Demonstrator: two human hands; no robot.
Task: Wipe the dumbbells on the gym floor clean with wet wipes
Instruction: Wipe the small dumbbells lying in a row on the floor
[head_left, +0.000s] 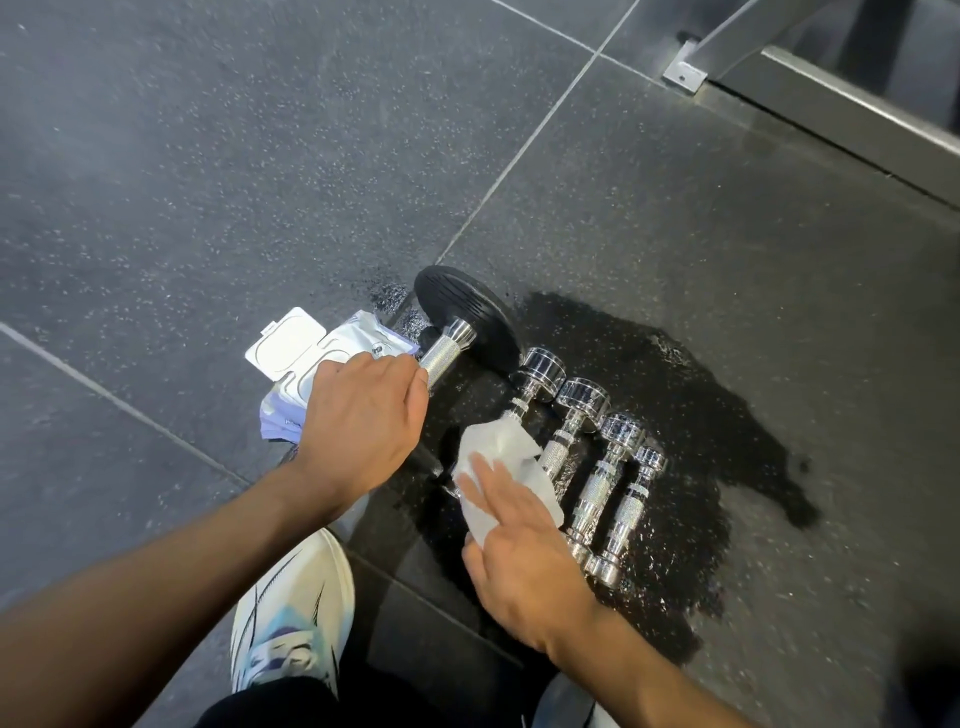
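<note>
Biggest worry here: the wet patch (691, 415) spread over the gym floor (208, 156) right of the black-plated dumbbell (462, 322) — slick rubber plus slick chrome, so probably easy to slip or lose a grip. Left hand (358, 421) curled tight round that dumbbell's knurled handle, near plate hidden under the hand; could roll or tip if let go carelessly. Four chrome dumbbells (597, 467) lined up touching just right of it, shiny and beaded with water, shrinking in size farther out. Right hand (524, 561) flat, fingers spread, pressing a wet wipe (498, 473) onto the nearest chrome one — not really gripping anything, so likely to bunch or slide off. Wipes pack (306, 358) just left of the black-plated dumbbell, lid flipped open — might dry out.
</note>
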